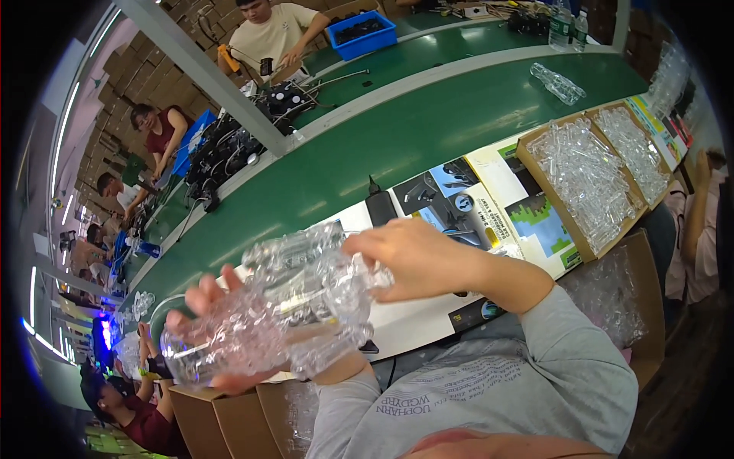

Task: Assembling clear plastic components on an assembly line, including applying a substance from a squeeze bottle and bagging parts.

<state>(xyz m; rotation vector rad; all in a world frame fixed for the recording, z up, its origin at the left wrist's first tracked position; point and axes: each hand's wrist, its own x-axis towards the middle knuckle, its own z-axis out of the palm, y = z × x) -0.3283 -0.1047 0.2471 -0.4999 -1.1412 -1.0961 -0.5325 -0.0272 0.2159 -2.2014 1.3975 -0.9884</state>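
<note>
In front of my chest is a bundle of clear, bottle-shaped plastic parts, several of them side by side and tilted. My left hand holds the bundle from beneath and the far side, its fingers wrapped round and partly seen through the plastic. At the right end of the bundle my right hand is closed, fingertips on one of the clear parts. Glare and slight blur hide the exact outlines. Beneath lie flattened printed cartons on the bench, with a black pointed tool beside them.
Two open cardboard boxes of small clear tubes stand at the right. A clear crumpled bottle-like piece lies on the green bench. A metal post rises at the left. Brown boxes sit below left. Other people work across the bench.
</note>
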